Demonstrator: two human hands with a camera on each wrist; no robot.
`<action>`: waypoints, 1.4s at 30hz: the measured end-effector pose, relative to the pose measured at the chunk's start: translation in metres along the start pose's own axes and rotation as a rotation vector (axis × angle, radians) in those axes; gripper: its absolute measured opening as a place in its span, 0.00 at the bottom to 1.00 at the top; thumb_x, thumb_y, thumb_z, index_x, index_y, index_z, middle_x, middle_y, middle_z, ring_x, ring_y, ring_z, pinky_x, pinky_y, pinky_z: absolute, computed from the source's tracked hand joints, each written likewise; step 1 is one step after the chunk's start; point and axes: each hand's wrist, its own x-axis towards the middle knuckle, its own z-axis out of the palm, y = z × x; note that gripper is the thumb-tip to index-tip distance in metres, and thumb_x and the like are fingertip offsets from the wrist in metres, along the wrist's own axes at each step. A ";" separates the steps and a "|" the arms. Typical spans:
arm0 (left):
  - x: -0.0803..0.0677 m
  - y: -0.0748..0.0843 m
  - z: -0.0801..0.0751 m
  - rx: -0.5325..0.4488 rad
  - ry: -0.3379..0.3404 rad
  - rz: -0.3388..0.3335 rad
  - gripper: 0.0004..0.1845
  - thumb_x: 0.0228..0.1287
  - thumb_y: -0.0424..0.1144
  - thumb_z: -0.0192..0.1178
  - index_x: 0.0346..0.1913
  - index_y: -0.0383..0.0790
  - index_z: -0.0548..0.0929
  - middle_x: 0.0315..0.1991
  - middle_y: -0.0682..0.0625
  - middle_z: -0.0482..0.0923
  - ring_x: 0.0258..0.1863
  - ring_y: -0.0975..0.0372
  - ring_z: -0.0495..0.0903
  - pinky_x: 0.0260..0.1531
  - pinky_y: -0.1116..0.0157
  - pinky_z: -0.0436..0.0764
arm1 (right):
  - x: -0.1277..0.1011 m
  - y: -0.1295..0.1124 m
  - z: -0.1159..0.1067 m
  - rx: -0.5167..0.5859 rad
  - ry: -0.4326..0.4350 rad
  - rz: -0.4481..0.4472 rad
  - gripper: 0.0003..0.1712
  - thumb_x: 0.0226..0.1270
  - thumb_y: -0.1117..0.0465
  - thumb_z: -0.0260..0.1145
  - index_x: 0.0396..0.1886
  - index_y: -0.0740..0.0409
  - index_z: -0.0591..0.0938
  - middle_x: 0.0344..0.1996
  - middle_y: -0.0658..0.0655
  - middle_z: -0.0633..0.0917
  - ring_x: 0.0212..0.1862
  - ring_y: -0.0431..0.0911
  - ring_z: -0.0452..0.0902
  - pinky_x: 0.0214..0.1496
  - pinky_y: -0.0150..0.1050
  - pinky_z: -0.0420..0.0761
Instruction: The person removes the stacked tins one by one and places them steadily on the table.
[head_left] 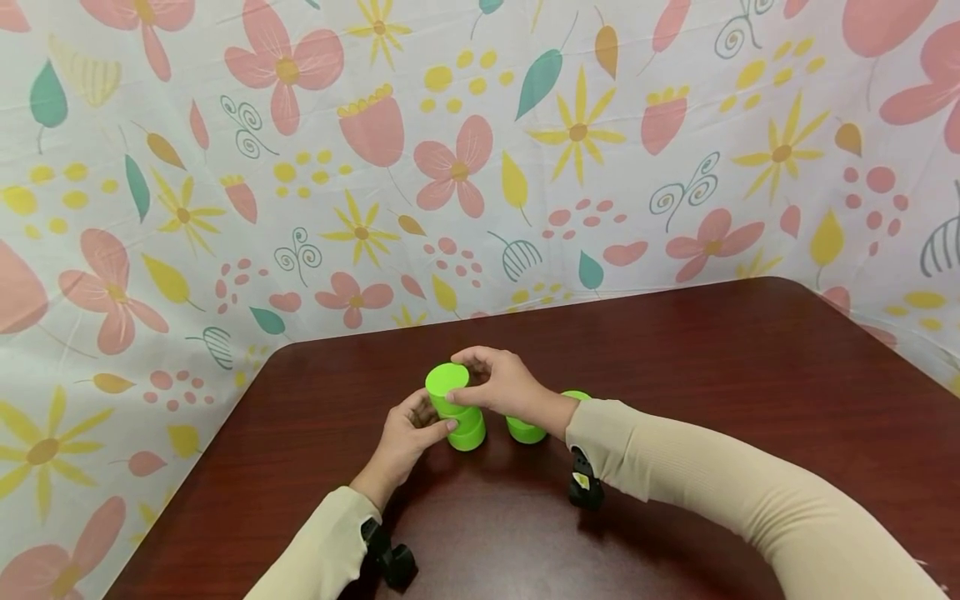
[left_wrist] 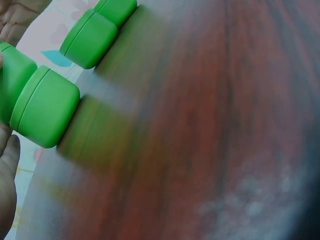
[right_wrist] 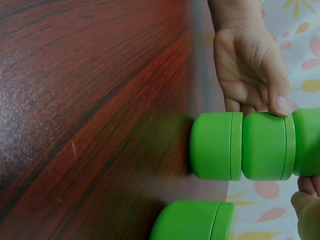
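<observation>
Three round green lidded jars stand in a stack on the table. My right hand point(head_left: 510, 385) grips the top jar point(head_left: 447, 378), its thumb on the near side and its fingers around the far side. From the left, my left hand point(head_left: 405, 435) holds the middle jar point(right_wrist: 264, 146), with the thumb pressed at its lid edge in the right wrist view. The bottom jar point(head_left: 468, 439) rests on the tabletop. Seen from the left wrist, the top of the stack is cut off by the frame edge.
Two more green jars stand on the dark wooden table point(head_left: 712, 375) to the right of the stack: a nearer jar point(head_left: 527, 431) and a farther jar point(head_left: 576, 394), partly hidden by my right wrist. A flower-printed curtain point(head_left: 465, 250) hangs behind the table.
</observation>
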 end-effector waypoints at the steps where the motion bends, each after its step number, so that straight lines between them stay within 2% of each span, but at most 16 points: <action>1: 0.000 0.000 0.000 0.001 0.000 -0.001 0.28 0.54 0.26 0.63 0.60 0.32 0.70 0.52 0.39 0.77 0.48 0.62 0.79 0.46 0.65 0.78 | 0.000 0.000 0.000 -0.002 0.001 0.003 0.31 0.54 0.59 0.72 0.58 0.59 0.74 0.47 0.54 0.81 0.45 0.43 0.76 0.41 0.35 0.78; 6: -0.001 0.001 0.001 -0.002 0.003 -0.006 0.28 0.53 0.25 0.64 0.59 0.32 0.71 0.50 0.42 0.79 0.48 0.62 0.79 0.46 0.66 0.78 | -0.002 -0.004 -0.002 -0.001 0.011 -0.004 0.31 0.53 0.58 0.72 0.58 0.59 0.74 0.46 0.54 0.81 0.45 0.44 0.76 0.39 0.35 0.78; 14: 0.000 0.002 0.001 -0.008 -0.003 -0.018 0.29 0.54 0.24 0.63 0.61 0.31 0.69 0.54 0.35 0.74 0.48 0.63 0.78 0.47 0.67 0.77 | 0.001 -0.015 -0.012 -0.026 0.051 -0.034 0.30 0.53 0.58 0.72 0.57 0.57 0.75 0.47 0.52 0.81 0.47 0.44 0.77 0.43 0.37 0.79; 18: 0.001 0.001 0.001 -0.009 0.006 -0.022 0.29 0.54 0.24 0.63 0.60 0.31 0.70 0.54 0.35 0.75 0.48 0.64 0.78 0.48 0.67 0.76 | 0.002 -0.020 -0.018 -0.035 0.058 -0.042 0.31 0.53 0.57 0.72 0.57 0.58 0.74 0.48 0.52 0.80 0.49 0.44 0.76 0.44 0.37 0.78; 29: 0.001 0.000 -0.001 0.013 0.001 -0.044 0.28 0.54 0.27 0.64 0.60 0.34 0.71 0.54 0.37 0.75 0.49 0.63 0.78 0.49 0.67 0.75 | -0.002 -0.023 -0.025 -0.061 0.064 -0.007 0.31 0.52 0.56 0.72 0.57 0.55 0.75 0.49 0.52 0.80 0.49 0.45 0.76 0.43 0.37 0.79; 37: 0.002 0.001 -0.001 0.012 0.007 -0.019 0.27 0.53 0.25 0.64 0.59 0.34 0.72 0.51 0.42 0.78 0.49 0.63 0.79 0.50 0.68 0.75 | -0.007 -0.023 -0.035 -0.059 0.081 0.015 0.31 0.53 0.55 0.71 0.58 0.55 0.74 0.50 0.53 0.79 0.48 0.46 0.75 0.45 0.39 0.77; 42: 0.002 0.001 -0.001 0.017 -0.005 -0.002 0.27 0.54 0.25 0.64 0.59 0.31 0.71 0.53 0.38 0.76 0.48 0.64 0.78 0.49 0.68 0.75 | -0.011 -0.021 -0.043 -0.067 0.082 0.030 0.32 0.54 0.55 0.71 0.59 0.57 0.73 0.50 0.53 0.79 0.47 0.46 0.75 0.44 0.39 0.78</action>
